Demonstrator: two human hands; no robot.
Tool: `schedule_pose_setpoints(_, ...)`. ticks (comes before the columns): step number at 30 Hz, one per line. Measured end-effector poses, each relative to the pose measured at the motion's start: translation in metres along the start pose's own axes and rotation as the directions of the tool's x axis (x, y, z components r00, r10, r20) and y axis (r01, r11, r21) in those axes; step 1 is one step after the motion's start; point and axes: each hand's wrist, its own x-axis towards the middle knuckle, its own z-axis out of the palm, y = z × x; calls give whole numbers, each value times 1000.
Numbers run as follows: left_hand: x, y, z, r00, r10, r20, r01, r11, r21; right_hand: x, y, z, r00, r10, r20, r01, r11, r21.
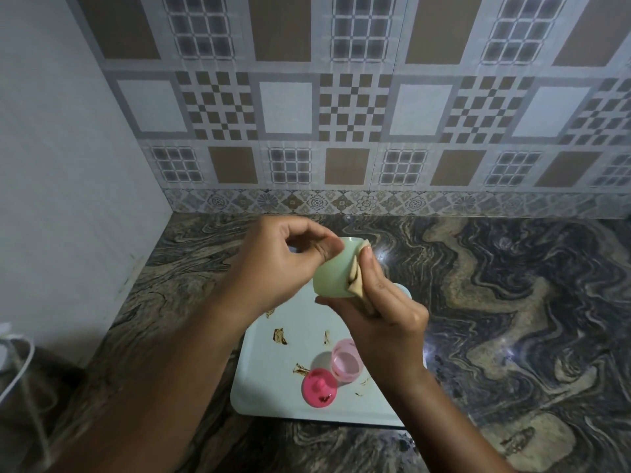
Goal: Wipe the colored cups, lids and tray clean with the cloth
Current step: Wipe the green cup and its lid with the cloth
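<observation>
My left hand (pixel 276 264) grips a pale green cup (pixel 333 273) by its rim, holding it above the tray. My right hand (pixel 382 302) presses a folded beige cloth (pixel 358 285), stained brown, against the cup's right side, with its fingers curled round the cloth. Below lies the light blue tray (pixel 269 380), smeared with several brown marks. On the tray stand a pale pink cup (pixel 346 365) and, just left of it, a bright pink lid (pixel 319 387) with a knob and a brown smear.
The tray sits on a dark marbled counter (pixel 512 319) that meets a patterned tiled wall (pixel 341 114) behind. A plain white wall (pixel 51 165) closes the left side. A white cord and a dark object (pixel 17 370) are at the lower left edge.
</observation>
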Motion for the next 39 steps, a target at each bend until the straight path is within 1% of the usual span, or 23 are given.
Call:
schedule_pose_setpoints(2, 3, -2, -4, 997, -37, 73, 43, 995, -91, 0, -1, 0, 991, 134, -28, -128, 978, 164)
schedule_pose_setpoints(4, 6, -6, -8, 988, -56, 140, 80, 982, -172, 0, -1, -1, 953, 301, 19, -283, 871, 401)
schedule_pose_setpoints(6, 8, -9, -10, 989, -68, 129, 92, 978, -189, -1, -1, -1, 935, 346, 71, -335, 806, 488)
schedule_pose_setpoints(7, 10, -10, -10, 991, -70, 112, 90, 980, -176, -1, -1, -1, 950, 306, 65, -302, 842, 446)
schedule_pose_setpoints(9, 11, -12, -6, 994, -48, 99, 58, 994, -96, -2, 3, 1, 990, 141, 17, -142, 972, 186)
schedule_pose_setpoints(11, 7, -13, 2, 998, -6, 59, 5, 1000, 20, 1, 7, 2, 1000, -1, 11, 1, 1000, 11)
schedule_pose_setpoints(14, 2, -9, 10, 999, 10, 31, -10, 1000, 22, -3, 8, 4, 999, 42, -9, -41, 996, 73)
schedule_pose_setpoints(16, 3, -6, 5, 997, -28, 72, 31, 998, -54, -7, 4, 2, 974, 227, -9, -215, 934, 286)
schedule_pose_setpoints(18, 7, -9, -2, 989, -63, 136, 80, 988, -130, -5, -2, -1, 894, 442, 74, -412, 747, 521)
schedule_pose_setpoints(20, 8, -12, -5, 985, -81, 149, 101, 986, -130, -4, -3, 0, 861, 493, 126, -462, 653, 601)
schedule_pose_setpoints(21, 9, -13, -5, 988, -84, 128, 100, 988, -117, -3, -3, -2, 890, 443, 105, -419, 708, 568)
schedule_pose_setpoints(22, 9, -14, -4, 992, -78, 104, 88, 992, -94, -3, -1, -2, 937, 345, 55, -331, 828, 453)
schedule_pose_setpoints(24, 9, -13, 0, 997, -41, 64, 42, 999, -18, -3, 4, -2, 998, 64, -15, -62, 991, 121)
schedule_pose_setpoints(25, 7, -12, 3, 999, -15, 48, 14, 1000, 22, -1, 7, -2, 999, -32, -14, 32, 999, 25)
schedule_pose_setpoints(27, 3, -11, 8, 1000, 13, 24, -15, 998, 59, -3, 9, -1, 999, -50, -8, 50, 999, -4)
schedule_pose_setpoints(28, 2, -11, 9, 999, 21, 25, -22, 999, 43, -4, 7, -1, 1000, -5, -22, 6, 999, 33)
schedule_pose_setpoints(30, 0, -9, 6, 998, -14, 66, 18, 998, -65, -8, 0, -3, 980, 198, -27, -184, 948, 261)
schedule_pose_setpoints(32, 0, -11, 2, 988, -86, 130, 113, 971, -213, -6, -8, -4, 892, 446, 73, -408, 724, 556)
schedule_pose_setpoints(33, 1, -11, 0, 982, -116, 148, 151, 954, -258, -5, -10, -2, 859, 500, 111, -449, 632, 631)
schedule_pose_setpoints(34, 1, -11, -1, 981, -132, 144, 167, 947, -274, -5, -12, -3, 856, 503, 121, -454, 617, 643)
schedule_pose_setpoints(35, 1, -10, -2, 983, -132, 127, 162, 949, -269, -3, -11, -5, 889, 448, 96, -412, 690, 596)
schedule_pose_setpoints(37, 3, -8, -3, 994, -81, 78, 93, 981, -170, -2, -6, -6, 981, 191, 35, -193, 936, 294)
schedule_pose_setpoints(39, 1, -3, 0, 999, 0, 49, 0, 1000, -14, 1, -1, -5, 1000, -11, 17, 10, 1000, 27)
